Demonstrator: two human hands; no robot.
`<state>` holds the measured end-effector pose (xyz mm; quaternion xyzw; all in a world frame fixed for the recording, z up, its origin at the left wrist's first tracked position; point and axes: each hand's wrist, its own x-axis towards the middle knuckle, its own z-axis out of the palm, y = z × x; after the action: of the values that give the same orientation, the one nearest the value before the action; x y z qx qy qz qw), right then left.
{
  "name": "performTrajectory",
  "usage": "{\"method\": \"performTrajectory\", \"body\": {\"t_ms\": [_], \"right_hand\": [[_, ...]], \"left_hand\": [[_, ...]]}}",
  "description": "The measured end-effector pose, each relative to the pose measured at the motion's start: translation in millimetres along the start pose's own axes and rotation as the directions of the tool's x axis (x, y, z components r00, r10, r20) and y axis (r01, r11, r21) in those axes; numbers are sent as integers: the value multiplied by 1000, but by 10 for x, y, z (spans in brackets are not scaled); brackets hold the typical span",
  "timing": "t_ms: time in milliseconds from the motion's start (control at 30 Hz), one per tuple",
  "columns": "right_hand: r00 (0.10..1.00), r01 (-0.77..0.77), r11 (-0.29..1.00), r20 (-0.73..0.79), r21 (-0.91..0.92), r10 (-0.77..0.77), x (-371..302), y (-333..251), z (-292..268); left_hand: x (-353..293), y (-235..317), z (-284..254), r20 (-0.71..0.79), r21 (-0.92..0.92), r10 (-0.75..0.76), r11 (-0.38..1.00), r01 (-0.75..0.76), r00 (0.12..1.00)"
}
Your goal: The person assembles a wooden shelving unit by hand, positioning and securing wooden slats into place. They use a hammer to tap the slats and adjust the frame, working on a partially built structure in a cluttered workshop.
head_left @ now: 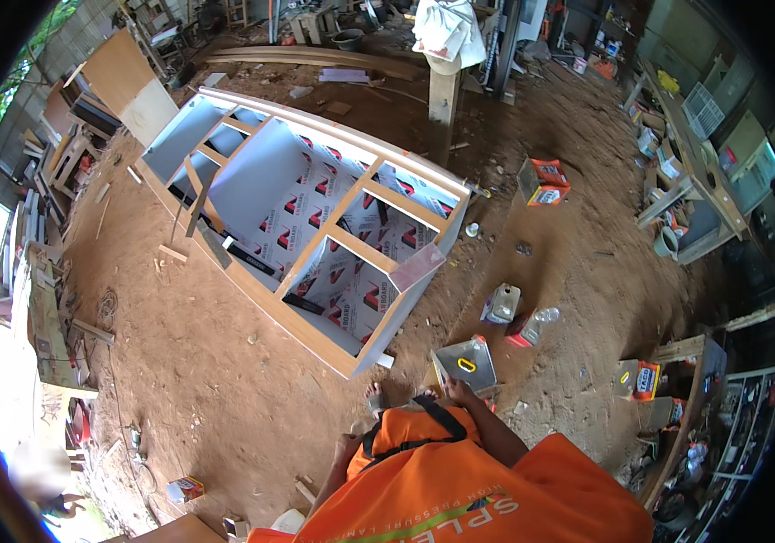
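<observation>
My right hand (458, 390) is closed at the near rim of an open, square metal tin (483, 357) and appears to grip it; its fingertips are partly hidden. A bright yellow ring-shaped piece (466, 365) shows inside the tin. Beside my left thigh, my left hand (348, 444) is curled, and whatever it may hold is hidden. Ahead of my feet lies a large wooden cabinet frame (329, 226) on its back, with several compartments and printed white lining boards. A small flat panel (417, 268) sits on its near right corner.
Right of the cabinet, the dirt floor holds a pale container (502, 303), a red box (525, 328) and an orange tin (545, 182). A post (443, 104) rises behind. Cluttered workbenches (691, 167) line the right; a power tool (136, 441) and cord lie left.
</observation>
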<state>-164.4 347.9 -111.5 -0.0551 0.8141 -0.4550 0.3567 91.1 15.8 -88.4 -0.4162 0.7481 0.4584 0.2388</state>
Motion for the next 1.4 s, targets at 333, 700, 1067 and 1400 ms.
{"method": "performTrajectory", "body": {"t_ms": [333,700,1067,1400], "right_hand": [[989,-149,976,-20,-161,147,-18,736,-52],[954,-299,954,9,-33,299,-665,714,-475],[942,-319,947,-120,-42,313,-686,1454,-396],[983,-181,949,-71,-258,168,-383,1532,-23]], "left_hand": [[-256,371,146,-303,47,65,997,-53,951],[-160,586,272,-246,121,127,988,-100,961],[3,976,177,-301,145,183,979,-145,936],[104,850,-321,-308,186,120,980,-63,944]]}}
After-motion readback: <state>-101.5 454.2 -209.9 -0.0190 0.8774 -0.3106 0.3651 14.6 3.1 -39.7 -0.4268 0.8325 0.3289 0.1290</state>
